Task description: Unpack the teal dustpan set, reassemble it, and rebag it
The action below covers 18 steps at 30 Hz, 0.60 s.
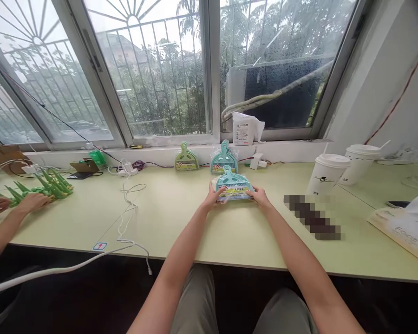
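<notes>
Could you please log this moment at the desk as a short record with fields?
Left hand: grips the left edge of the teal dustpan set
Right hand: grips its right edge
Behind it: a second teal set and a green set, leaning at the window sill
Right of the hands: two lidded paper cups with straws
Far left: another person's hand on a pile of green plastic pieces
Surface: pale green desk, with a white cable across it

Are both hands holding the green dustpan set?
No, the left hand and right hand grip the teal dustpan set.
</notes>
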Motion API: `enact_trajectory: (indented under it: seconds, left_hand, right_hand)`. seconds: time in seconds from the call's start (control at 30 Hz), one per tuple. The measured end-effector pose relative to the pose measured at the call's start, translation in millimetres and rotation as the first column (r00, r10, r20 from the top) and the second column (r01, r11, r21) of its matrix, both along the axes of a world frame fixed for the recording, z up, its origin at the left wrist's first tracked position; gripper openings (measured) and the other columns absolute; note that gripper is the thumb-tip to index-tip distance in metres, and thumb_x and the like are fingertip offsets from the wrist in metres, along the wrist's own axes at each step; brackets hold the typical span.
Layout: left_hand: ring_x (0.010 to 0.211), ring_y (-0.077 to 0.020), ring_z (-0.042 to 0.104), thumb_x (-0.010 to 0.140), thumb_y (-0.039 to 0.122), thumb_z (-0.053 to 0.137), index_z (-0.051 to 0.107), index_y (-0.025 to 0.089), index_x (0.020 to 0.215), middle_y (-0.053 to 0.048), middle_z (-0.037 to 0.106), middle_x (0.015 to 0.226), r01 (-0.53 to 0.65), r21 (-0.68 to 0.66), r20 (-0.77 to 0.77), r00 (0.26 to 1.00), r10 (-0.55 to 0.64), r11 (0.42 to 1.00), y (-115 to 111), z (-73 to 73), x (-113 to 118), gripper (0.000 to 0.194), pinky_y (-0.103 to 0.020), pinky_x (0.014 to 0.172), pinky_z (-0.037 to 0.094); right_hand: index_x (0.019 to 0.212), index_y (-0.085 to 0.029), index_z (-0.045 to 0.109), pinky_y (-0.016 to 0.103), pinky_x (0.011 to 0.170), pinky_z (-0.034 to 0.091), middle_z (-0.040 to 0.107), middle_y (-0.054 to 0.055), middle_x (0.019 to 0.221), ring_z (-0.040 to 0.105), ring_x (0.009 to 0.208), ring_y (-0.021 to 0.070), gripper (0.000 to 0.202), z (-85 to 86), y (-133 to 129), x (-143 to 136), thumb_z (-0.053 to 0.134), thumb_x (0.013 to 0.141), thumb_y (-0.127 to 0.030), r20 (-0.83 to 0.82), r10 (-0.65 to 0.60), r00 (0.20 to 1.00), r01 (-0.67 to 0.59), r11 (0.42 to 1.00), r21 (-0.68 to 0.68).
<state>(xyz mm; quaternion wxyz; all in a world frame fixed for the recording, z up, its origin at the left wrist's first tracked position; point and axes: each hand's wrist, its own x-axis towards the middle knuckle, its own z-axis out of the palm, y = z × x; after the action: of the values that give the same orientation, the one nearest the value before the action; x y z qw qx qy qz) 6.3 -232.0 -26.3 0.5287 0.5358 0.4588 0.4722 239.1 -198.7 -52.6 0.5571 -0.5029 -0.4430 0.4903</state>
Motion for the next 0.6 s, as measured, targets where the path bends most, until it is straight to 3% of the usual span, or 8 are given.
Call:
enact_trajectory:
  seconds: [0.07,0.2,0.3,0.43,0.5,0.6]
  left_hand:
    - [0.078,-0.0152,0.065,0.079,0.055,0.066,-0.002,0.033,0.153,-0.012,0.060,0.123,-0.060,0.082,-0.043,0.997,0.064,0.995,-1,4.0,3,0.103,-0.024,0.058,0.054]
    - [0.093,-0.0171,0.061,0.072,0.046,0.076,0.049,0.032,0.139,-0.011,0.051,0.134,0.152,0.337,-0.215,0.973,-0.081,0.929,-3,7.0,8,0.073,-0.028,0.070,0.055]
    - [0.095,-0.0184,0.058,0.060,0.028,0.086,0.069,0.024,0.116,-0.011,0.053,0.124,0.173,0.459,-0.364,0.931,0.007,0.872,-2,0.6,12,0.059,-0.028,0.073,0.054]
    - [0.086,-0.0164,0.060,0.083,0.023,0.065,0.075,0.018,0.094,-0.008,0.059,0.097,-0.065,0.529,-0.285,0.926,0.249,0.846,1,-6.8,21,0.016,-0.027,0.073,0.051]
    - [0.085,-0.0165,0.061,0.089,0.025,0.056,0.074,0.018,0.093,-0.008,0.062,0.096,-0.203,0.543,-0.186,0.917,0.353,0.815,0,-6.9,24,0.019,-0.027,0.072,0.050]
    - [0.083,-0.0148,0.063,0.091,0.022,0.051,0.065,0.022,0.115,-0.007,0.066,0.102,-0.361,0.546,-0.103,0.867,0.488,0.756,-5,-4.8,25,0.027,-0.025,0.071,0.049]
  right_hand:
    - [0.112,-0.016,0.064,0.025,0.058,0.056,0.071,0.003,0.082,0.065,0.064,0.0139,0.052,-1.5,2,1,0.076,0.061,-0.013,-0.096,-0.085,0.992,0.084,0.996,-0.009]
    - [0.112,-0.019,0.062,0.022,0.056,0.057,0.070,0.001,0.082,0.065,0.063,0.0122,0.055,-6.5,5,6,0.077,0.059,-0.012,-0.234,-0.200,0.952,0.202,0.979,-0.014]
    - [0.106,-0.021,0.062,0.023,0.055,0.057,0.069,0.000,0.081,0.066,0.063,0.0125,0.051,-8.0,5,10,0.079,0.058,-0.015,-0.242,-0.189,0.952,0.190,0.982,-0.022]
    - [0.101,-0.022,0.057,0.026,0.056,0.057,0.066,-0.002,0.077,0.064,0.062,0.0132,0.056,-3.3,3,8,0.083,0.051,-0.020,-0.199,-0.129,0.971,0.132,0.991,-0.001]
    - [0.099,-0.023,0.053,0.028,0.058,0.057,0.066,-0.002,0.078,0.064,0.064,0.0145,0.063,0.4,2,4,0.086,0.046,-0.027,-0.175,-0.082,0.981,0.091,0.995,0.047]
    - [0.096,-0.024,0.048,0.031,0.062,0.055,0.067,-0.002,0.078,0.064,0.068,0.0165,0.073,3.9,2,-4,0.088,0.038,-0.042,-0.108,-0.022,0.994,0.040,0.985,0.167]
